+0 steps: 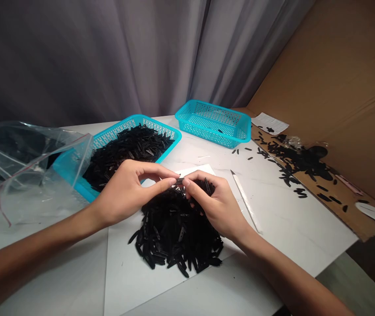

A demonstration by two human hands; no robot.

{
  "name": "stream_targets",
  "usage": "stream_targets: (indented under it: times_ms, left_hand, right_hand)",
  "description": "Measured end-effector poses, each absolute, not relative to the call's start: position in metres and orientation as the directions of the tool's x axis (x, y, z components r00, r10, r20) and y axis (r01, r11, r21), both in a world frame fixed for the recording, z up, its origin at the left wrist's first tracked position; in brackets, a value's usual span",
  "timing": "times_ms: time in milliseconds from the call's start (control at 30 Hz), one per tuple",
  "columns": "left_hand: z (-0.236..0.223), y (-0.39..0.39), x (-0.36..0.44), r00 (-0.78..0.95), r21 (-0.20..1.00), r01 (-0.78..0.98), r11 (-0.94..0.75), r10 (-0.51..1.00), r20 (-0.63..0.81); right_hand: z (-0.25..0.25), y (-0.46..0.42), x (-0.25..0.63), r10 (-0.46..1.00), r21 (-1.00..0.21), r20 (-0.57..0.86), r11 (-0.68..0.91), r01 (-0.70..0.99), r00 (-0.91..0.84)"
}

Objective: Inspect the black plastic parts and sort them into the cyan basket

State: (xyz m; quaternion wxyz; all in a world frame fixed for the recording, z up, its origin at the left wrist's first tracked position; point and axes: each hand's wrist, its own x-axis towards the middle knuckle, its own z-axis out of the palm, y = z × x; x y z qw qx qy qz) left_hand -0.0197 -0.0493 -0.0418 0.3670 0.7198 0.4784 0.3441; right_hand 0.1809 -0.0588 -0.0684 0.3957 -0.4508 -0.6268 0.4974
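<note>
Fingers (165, 174) of both hands are drawn narrow, their tips meeting on one small black piece (179, 180) held just above a heap of like pieces (177, 232). At far left, a clear plastic zip bag (19, 162) with a red seal strip and dark contents lies on the white counter (293, 228), overlapping the near corner of a turquoise perforated basket (169, 134) that is heaped with black pieces. A grey curtain (108, 57) hangs behind. The left hand (124, 193) arches just in front of this basket, with its wrist toward the lower left. Below the hands, a white sheet (124, 272) carries the heap, and a white card (196, 169) shows behind the fingertips. The right hand (215, 206) sits over the heap's right side, its fingers touching the top of the pile. Just beside it, a white-handled craft knife (246, 202) lies on the counter, blade pointing away. Farther back, a second turquoise basket (214, 125) holds one dark piece. At far right, a cardboard strip (339, 210) lines the counter's edge, with scattered black pieces (299, 160) and a paper slip (269, 123) on and near it, before an upright cardboard panel (339, 74).
</note>
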Motion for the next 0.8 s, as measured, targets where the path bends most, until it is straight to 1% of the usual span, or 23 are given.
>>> stream_targets:
  times_ms: [267, 433, 667, 800]
  left_hand:
    - [-0.0432, -0.0496, -0.0193, 0.298, 0.866, 0.42, -0.272, 0.942, 0.152]
    - [-0.043, -0.0505, -0.0189, 0.299, 0.867, 0.419, -0.268, 0.943, 0.147]
    - [-0.0434, -0.0503, -0.0189, 0.3, 0.935, 0.294, -0.198, 0.948, 0.107]
    - [-0.0456, -0.0515, -0.0171, 0.33, 0.948, 0.271, -0.165, 0.942, 0.069]
  right_hand:
    - [-0.0686, -0.0592, 0.1804, 0.959, -0.994, 0.019, 0.049, 0.099, -0.282]
    - [-0.069, -0.0593, 0.1804, 0.959, -0.993, 0.027, 0.058, 0.104, -0.281]
    - [-0.0682, -0.0589, 0.1816, 0.964, -0.984, 0.091, 0.126, 0.124, -0.252]
    - [-0.0667, -0.0601, 0.1815, 0.971, -0.984, 0.105, 0.133, 0.12, -0.217]
